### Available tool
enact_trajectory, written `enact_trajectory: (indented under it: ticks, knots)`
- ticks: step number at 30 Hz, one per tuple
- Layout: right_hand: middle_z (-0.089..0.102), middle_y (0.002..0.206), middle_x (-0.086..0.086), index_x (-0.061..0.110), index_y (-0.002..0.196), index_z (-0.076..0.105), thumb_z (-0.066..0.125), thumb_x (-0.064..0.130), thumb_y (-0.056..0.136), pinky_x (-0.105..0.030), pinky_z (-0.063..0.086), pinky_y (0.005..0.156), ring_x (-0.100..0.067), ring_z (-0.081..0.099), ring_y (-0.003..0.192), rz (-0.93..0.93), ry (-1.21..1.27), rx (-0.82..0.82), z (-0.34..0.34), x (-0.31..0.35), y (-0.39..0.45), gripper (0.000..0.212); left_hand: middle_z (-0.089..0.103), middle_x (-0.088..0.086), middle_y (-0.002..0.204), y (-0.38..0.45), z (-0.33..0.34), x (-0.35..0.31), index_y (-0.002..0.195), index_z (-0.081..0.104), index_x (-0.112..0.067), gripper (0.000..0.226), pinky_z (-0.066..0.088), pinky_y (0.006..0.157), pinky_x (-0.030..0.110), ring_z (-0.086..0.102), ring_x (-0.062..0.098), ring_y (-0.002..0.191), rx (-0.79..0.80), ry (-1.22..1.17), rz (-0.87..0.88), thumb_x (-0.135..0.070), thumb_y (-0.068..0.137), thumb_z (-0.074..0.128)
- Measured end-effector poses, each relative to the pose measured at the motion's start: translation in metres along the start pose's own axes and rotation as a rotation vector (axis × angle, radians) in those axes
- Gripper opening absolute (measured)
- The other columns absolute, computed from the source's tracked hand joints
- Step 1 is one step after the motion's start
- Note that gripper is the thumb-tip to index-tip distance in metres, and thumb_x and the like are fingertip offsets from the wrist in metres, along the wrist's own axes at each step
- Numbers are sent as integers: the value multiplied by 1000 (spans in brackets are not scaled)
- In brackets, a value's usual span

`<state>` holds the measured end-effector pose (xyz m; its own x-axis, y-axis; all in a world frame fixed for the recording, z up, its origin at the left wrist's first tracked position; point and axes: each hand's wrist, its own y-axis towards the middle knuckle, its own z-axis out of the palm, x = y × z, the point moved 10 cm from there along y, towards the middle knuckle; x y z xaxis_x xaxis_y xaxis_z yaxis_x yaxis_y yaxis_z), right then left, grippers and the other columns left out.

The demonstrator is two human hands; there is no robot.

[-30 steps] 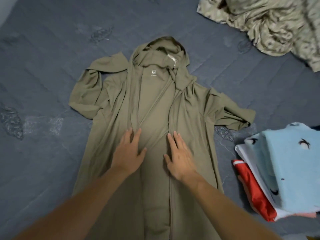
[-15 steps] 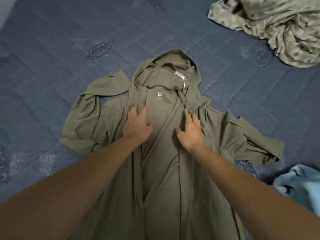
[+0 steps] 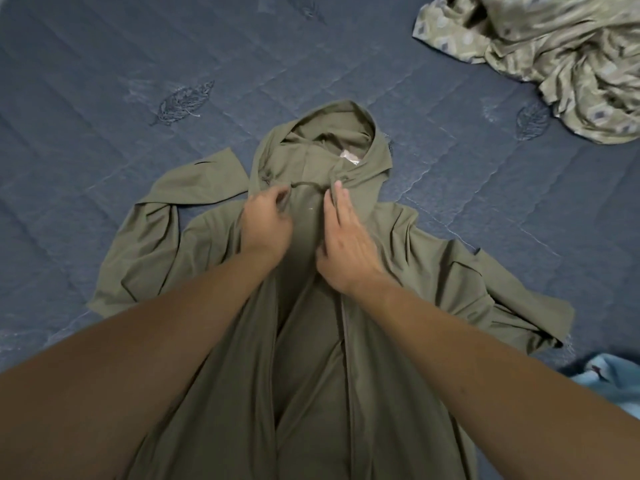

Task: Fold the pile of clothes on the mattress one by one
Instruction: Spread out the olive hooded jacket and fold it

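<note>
Both hands (image 3: 266, 225) (image 3: 348, 244) now higher, at the olive hoodie (image 3: 311, 341) collar.

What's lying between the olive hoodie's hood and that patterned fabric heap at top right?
Nothing: in the head view, only bare blue quilted mattress separates the hood from the patterned fabric heap.

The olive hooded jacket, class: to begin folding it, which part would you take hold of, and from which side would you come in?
Probably the crumpled sleeve of the olive hooded jacket, pinched near its cuff from the outer side. It lies bunched beyond the body, so it must be drawn inward first. Both the left hand and right hand are busy at the collar, the left pinching the front edge.
</note>
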<state>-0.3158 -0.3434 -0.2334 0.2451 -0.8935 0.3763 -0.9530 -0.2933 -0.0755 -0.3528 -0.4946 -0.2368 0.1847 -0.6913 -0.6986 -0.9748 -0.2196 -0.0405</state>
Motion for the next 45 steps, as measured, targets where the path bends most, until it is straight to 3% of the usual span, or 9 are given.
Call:
enact_trajectory:
  ticks: [4, 8, 16, 21, 26, 29, 36, 40, 45]
  knots:
    - [-3, 174, -11, 26, 166, -5, 56, 18, 100, -35, 2, 128, -26, -5, 161, -37, 216, 274, 32, 6, 3, 90, 74, -1, 116, -27, 11, -16, 132, 65, -20, 49, 52, 93, 26, 69, 17, 98, 52, -173, 97, -2, 88, 57]
    - [21, 172, -4, 34, 166, 10, 47, 29, 106, -31, 8, 126, -18, 11, 160, -7, 220, 31, 3, -23, 9, 70, 63, 3, 132, -19, -1, -1, 139, 53, -19, 46, 50, 98, 46, 56, 26, 121, -27, 84, 231, -12, 94, 54]
    - [-24, 170, -7, 27, 165, -12, 20, 52, 110, -40, -7, 129, -22, -25, 157, 39, -142, 235, 55, -47, 22, 68, -13, -2, 173, 4, 65, 36, 164, -7, -37, 95, 1, 129, 53, -11, 25, 160, 412, 570, 277, -84, 92, 31]
    - [14, 171, -4, 33, 162, 24, 50, 48, 102, -47, 18, 126, -26, 11, 158, 35, 21, 191, 31, -55, 39, 67, 24, -7, 169, 34, 51, 24, 158, 32, -43, 62, 23, 122, 54, 19, 24, 155, 356, 289, 221, -64, 101, 43]
    - [44, 133, -11, 19, 131, 51, 67, 24, 90, -43, 41, 103, -36, 45, 122, 467, 320, -313, -55, -128, 81, 44, 46, 11, 139, 106, 9, -2, 138, 58, -28, 39, 39, 109, 47, 43, 35, 132, 54, 142, 110, -34, 100, 62]
    - [43, 151, -13, 17, 152, 37, 78, 27, 86, -47, 42, 113, -36, 45, 137, 805, 744, -163, -39, -174, 103, 78, 47, 15, 152, 148, 24, -11, 150, 49, -24, 54, 36, 119, 39, 44, 34, 141, 227, -18, -55, -30, 99, 68]
    - [50, 150, -6, 15, 154, 38, 85, 30, 86, -42, 47, 109, -27, 53, 131, 706, 960, -119, -24, -178, 133, 84, 52, 12, 149, 170, 42, -8, 150, 45, -17, 59, 39, 118, 46, 48, 32, 137, 244, -44, -130, -30, 99, 69]
    - [62, 133, -13, 7, 141, 50, 89, 32, 81, -50, 54, 102, -33, 62, 118, 807, 1026, -77, -15, -187, 137, 77, 51, 14, 149, 173, 40, 12, 147, 47, -7, 61, 41, 114, 39, 50, 31, 136, 225, -142, -271, -32, 97, 72]
    - [72, 102, -12, 10, 101, 62, 83, 15, 87, -44, 62, 87, -29, 72, 97, 727, 967, -58, -18, -181, 143, 25, 65, 13, 95, 174, 36, 6, 93, 67, -11, 5, 53, 85, 39, 60, 24, 91, 241, -137, -199, -14, 96, 70]
